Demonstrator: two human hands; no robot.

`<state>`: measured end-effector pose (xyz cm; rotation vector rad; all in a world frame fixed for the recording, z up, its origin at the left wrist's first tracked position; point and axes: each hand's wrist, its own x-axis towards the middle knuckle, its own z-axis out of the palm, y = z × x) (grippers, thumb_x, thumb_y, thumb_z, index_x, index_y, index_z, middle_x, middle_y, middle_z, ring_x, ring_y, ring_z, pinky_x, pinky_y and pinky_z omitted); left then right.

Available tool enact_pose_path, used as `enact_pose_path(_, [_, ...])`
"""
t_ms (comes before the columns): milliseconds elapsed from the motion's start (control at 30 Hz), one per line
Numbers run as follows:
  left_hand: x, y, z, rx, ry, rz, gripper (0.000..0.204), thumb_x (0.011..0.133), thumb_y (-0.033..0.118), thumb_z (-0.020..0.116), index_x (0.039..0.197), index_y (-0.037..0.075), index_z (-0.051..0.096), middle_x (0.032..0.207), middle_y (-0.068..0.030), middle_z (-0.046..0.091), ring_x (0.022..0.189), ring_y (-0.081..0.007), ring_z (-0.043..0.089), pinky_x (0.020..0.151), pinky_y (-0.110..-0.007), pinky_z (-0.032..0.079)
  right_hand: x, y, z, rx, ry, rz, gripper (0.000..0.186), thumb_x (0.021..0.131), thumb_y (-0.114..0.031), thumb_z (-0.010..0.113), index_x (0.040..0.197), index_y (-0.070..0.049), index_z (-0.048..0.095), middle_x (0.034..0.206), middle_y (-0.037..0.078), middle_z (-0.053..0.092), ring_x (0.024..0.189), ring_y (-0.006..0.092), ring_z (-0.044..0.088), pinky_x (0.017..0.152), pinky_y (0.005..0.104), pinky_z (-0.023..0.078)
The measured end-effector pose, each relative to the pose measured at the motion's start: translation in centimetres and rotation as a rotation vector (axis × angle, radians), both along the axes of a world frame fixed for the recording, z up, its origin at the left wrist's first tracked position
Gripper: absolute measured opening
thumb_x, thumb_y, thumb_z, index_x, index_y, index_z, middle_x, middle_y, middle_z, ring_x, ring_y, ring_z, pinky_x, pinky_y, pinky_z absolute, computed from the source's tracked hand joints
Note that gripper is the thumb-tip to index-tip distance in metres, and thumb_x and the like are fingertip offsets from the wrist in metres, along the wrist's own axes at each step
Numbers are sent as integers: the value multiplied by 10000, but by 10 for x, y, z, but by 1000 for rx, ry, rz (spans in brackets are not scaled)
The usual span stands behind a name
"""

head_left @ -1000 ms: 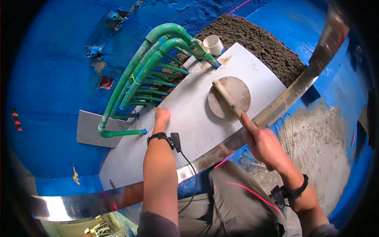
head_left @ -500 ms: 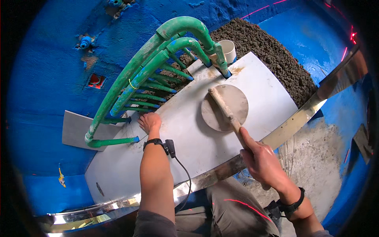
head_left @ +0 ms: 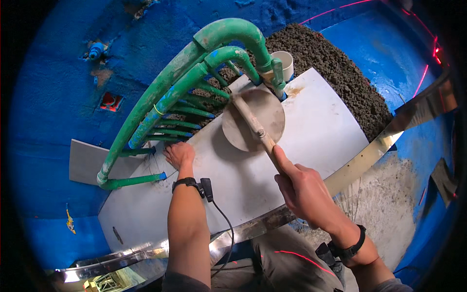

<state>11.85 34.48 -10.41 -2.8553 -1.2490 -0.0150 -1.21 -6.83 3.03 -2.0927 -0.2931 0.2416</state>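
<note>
Two hands work over one large grey tile (head_left: 316, 131), bare toward its right edge and crowded by green pipes (head_left: 165, 97) at far left. Right hand (head_left: 304, 190) grips a mallet (head_left: 253, 121) handle; its long axis runs far-left, head above the tile near the pipes. Left hand (head_left: 179, 155) presses flat, fingers spread.

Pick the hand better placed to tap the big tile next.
Right. The right hand grips the mallet handle, its round head over the large grey tile; the left hand lies flat on it.
</note>
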Motion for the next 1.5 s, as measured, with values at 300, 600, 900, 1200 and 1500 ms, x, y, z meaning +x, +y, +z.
enact_pose_path(300, [1,-5,-4,5,14,9,530,1002,320,419,1400,3,566,1568,-138,444,1476,-398,325,1216,-532,258,15,8,-18,-18,-61,13,653,937,-88,625,1544,-52,385,694,243,613,653,457,622,646,550,494])
enact_pose_path(600, [2,7,-18,79,-173,-32,528,1001,318,415,1348,-41,587,1511,-187,485,1447,-407,363,1207,-540,273,15,30,-27,-3,-63,30,629,913,-72,645,1506,-26,439,682,239,612,638,454,619,632,537,500])
enact_pose_path(900, [1,-3,-17,66,-204,-46,516,1004,310,408,1292,-63,619,1518,-192,478,1471,-403,336,1219,-522,254,6,25,-34,-25,-57,-6,644,919,-78,642,1527,-42,432,702,265,627,640,453,628,643,545,497])
enact_pose_path(1200, [-18,-17,-8,245,83,4,452,950,301,518,1293,30,631,1410,-185,530,1264,-399,540,1059,-510,470,-54,-66,-28,-93,-27,-109,596,946,-116,631,1518,-83,468,704,239,617,691,460,615,689,523,496])
enact_pose_path(1500, [-49,-254,52,-223,182,-333,875,894,597,655,1595,161,364,1649,-202,302,1501,-471,270,1148,-626,350,-51,-115,-9,-45,71,-202,612,955,-93,624,1526,-47,411,851,262,638,774,450,639,700,531,492])
